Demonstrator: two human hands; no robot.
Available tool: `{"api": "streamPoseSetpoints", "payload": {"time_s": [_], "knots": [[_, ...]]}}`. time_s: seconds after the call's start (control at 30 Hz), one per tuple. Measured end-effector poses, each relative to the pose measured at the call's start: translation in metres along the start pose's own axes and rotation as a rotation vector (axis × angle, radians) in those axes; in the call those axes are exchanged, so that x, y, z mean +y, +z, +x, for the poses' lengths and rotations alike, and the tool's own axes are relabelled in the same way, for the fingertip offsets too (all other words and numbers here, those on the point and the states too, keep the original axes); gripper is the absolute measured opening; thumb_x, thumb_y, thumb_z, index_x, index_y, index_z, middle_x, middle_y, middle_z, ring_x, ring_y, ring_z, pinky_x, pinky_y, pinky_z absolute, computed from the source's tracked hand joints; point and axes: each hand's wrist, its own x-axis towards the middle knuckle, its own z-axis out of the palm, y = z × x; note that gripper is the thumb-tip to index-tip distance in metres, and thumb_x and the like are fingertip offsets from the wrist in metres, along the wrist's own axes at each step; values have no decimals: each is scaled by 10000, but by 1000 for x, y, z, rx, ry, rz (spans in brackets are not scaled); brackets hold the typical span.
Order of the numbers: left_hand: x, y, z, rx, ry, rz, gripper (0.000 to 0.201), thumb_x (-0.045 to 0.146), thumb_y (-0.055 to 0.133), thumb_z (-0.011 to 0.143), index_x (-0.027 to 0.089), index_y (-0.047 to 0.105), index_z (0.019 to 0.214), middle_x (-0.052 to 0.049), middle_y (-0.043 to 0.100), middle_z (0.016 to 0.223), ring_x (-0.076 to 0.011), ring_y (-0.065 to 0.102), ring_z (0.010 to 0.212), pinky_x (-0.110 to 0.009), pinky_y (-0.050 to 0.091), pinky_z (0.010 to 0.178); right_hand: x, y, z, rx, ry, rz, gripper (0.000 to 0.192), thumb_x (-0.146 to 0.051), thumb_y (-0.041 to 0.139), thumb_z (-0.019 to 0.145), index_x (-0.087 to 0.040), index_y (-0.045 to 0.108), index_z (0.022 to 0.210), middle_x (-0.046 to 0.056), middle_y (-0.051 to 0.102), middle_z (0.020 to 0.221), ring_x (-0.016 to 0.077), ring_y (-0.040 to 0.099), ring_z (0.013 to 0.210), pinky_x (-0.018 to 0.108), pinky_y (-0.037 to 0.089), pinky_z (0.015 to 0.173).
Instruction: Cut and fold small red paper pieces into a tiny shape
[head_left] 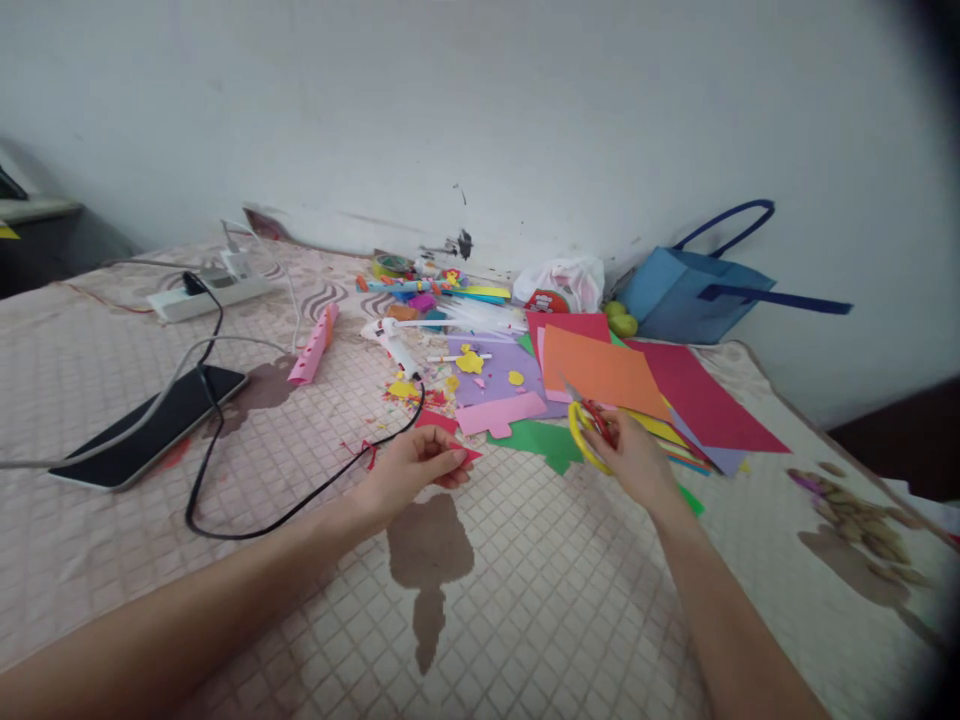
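Note:
My left hand point(411, 470) pinches a small piece of red paper point(448, 428) just above the quilted pink bedspread point(247, 450). My right hand point(634, 458) grips yellow-handled scissors point(583, 428), with the blades pointing up-left toward an orange sheet point(600, 370). The two hands are apart, about a hand's width from each other. Between and beyond them lie a green paper piece point(541, 440), a pink cut sheet point(499, 412) and a purple sheet point(499, 370) carrying small yellow cut-outs point(470, 360).
Red sheets point(694, 395) and a blue bag point(686, 290) lie at the right by the wall. A glue gun point(390, 340) with a black cord point(300, 500), a phone point(154, 425), a power strip point(210, 292), a pink folded strip point(315, 345) and markers point(420, 290) lie left and behind.

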Motion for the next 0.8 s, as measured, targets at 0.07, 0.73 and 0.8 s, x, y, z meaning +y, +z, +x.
{"api": "streamPoseSetpoints", "payload": {"time_s": [0.07, 0.73, 0.8], "knots": [[0, 0, 0, 9, -6, -27, 256, 321, 709, 718, 131, 547, 777, -14, 646, 718, -101, 607, 641, -246, 483, 646, -14, 0, -3, -15, 57, 364, 309, -437, 563, 769, -197, 544, 962, 82, 624, 790, 227, 586, 702, 328, 439, 572], [3, 40, 11, -18, 152, 127, 217, 285, 709, 682, 135, 558, 719, -17, 629, 660, -114, 588, 596, -244, 466, 584, -102, 41, -55, -171, 220, 1118, 338, -303, 755, 661, -234, 483, 850, -38, 549, 736, 98, 478, 549, 222, 383, 482], [1, 40, 12, -19, 147, 132, 217, 284, 713, 677, 133, 560, 712, -11, 619, 643, -111, 580, 587, -244, 464, 582, -101, 43, -55, -152, 220, 1143, 325, -277, 751, 671, -236, 481, 848, -55, 514, 702, 94, 476, 565, 217, 382, 503]]}}
